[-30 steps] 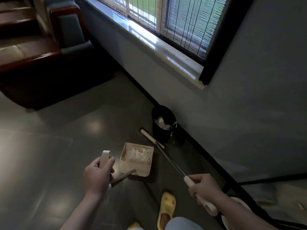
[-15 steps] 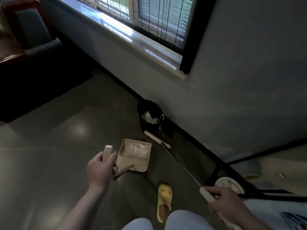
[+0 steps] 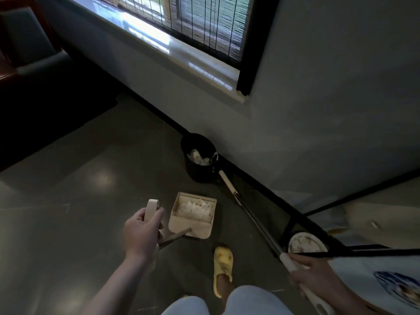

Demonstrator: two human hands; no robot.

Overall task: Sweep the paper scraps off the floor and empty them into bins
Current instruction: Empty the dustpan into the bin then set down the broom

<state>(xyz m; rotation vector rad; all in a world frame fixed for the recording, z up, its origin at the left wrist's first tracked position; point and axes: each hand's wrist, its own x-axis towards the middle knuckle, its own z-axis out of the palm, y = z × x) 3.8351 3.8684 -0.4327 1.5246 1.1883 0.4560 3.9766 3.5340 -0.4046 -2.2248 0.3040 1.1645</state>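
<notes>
A beige dustpan (image 3: 201, 230) sits on the dark floor with white paper scraps (image 3: 195, 206) heaped inside. My left hand (image 3: 142, 233) grips its upright handle (image 3: 150, 209). My right hand (image 3: 316, 276) grips the white end of a broom (image 3: 256, 223), whose long dark shaft runs diagonally up to a pale head resting beside a black bin (image 3: 200, 160). That bin stands against the wall and holds white scraps. A second, white bin (image 3: 306, 245) with scraps sits near my right hand, partly behind a black bar.
A yellow slipper (image 3: 223, 267) on my foot stands just below the dustpan. The wall with a black skirting runs diagonally to the right. A dark sofa and low furniture (image 3: 34, 53) fill the far left. Open floor (image 3: 79, 189) lies to the left.
The view has shifted toward the black bin and wall. My right hand has drawn the broom handle down and to the right. The dustpan stays on the floor in my left hand.
</notes>
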